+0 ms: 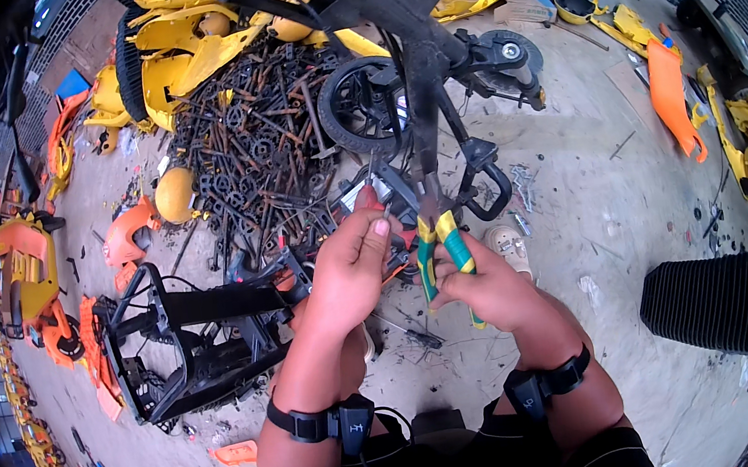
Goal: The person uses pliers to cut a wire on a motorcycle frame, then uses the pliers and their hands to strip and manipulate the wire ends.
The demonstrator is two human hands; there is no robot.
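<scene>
My right hand (486, 277) is closed around the pliers (454, 244), which have green and yellow handles. Their dark jaws point up and away from me, against or just in front of the black frame (423, 85) of a scooter-like vehicle; I cannot tell whether they grip it. My left hand (350, 265) is closed, thumb against fingers, on a small red piece (368, 198) with a thin tip rising from it. Its exact kind is unclear. Beyond the hands, a black wheel (346, 109) and a black pedal-like loop (486, 190) belong with the frame.
A heap of rusty metal parts (253, 136) lies ahead to the left, with yellow plastic shells (199, 53) behind it. A black open frame (173, 354) rests at left. On the right are a ribbed black piece (724, 305) and an orange panel (670, 95).
</scene>
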